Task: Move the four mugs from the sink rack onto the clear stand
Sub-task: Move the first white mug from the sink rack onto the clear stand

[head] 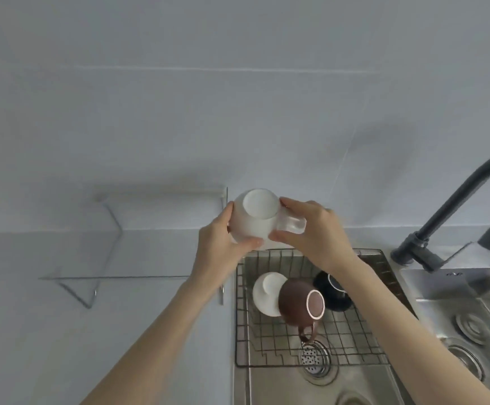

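Presently both bare hands are raised over the far edge of the steel sink, gripping one glossy white ceramic mug (254, 219) between them. The mug is upturned and tilted, its flat round base facing the camera. The left hand (218, 239) cups the mug's left flank, thumb curled under the lower wall and fingers at the upper side. The right hand (315, 229) closes on the mug's right side, where the handle appears to lie; the handle is blurred, so the exact hold cannot be made out. Left of the left hand, and near it, stands the clear acrylic stand (106, 249) on the pale counter (62, 331), its flat transparent top carrying no mug. Below the hands, nearer the person, the wire grid sink rack (305, 340) rests in the stainless steel sink basin (354, 384) and holds three more mugs. A second white mug (267, 293) sits base-up beneath the left wrist. A brown mug with a pale rim around its base (299, 302) lies tilted just beside it, touching it, handle pointing toward the person. A black mug (333, 290) lies partly under the right forearm, its far side hidden. Right of the right hand, well apart, rises a dark grey curved tap (454, 206).
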`<state>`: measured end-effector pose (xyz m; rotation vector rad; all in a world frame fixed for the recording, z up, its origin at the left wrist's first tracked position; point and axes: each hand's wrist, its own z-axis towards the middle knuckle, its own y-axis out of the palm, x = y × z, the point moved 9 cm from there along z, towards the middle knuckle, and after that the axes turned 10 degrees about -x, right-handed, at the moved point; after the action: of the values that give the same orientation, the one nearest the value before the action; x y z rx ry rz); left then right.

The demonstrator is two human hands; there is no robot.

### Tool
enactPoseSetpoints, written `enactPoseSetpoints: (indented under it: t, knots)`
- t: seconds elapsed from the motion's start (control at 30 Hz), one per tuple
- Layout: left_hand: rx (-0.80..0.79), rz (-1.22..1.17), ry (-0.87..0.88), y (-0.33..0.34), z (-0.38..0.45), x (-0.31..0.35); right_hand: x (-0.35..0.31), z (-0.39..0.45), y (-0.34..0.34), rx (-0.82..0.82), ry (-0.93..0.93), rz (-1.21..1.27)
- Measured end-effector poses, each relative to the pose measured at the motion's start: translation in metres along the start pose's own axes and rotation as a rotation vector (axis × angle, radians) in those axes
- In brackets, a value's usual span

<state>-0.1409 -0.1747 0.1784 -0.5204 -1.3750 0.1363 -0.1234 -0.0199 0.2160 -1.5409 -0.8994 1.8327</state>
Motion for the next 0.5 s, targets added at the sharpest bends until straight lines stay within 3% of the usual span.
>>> enactPoseSetpoints:
  t: [0.23,0.5]
  knots:
    - [0.173,0.058,-0.076,-0.128,-0.010,-0.044,-0.099,0.070,0.073,-0.106,-0.202,0.042]
    - [0.135,0.156,-0.192,-0.230,0.016,-0.118,-0.154,0.148,0.168,-0.203,-0.151,0.134]
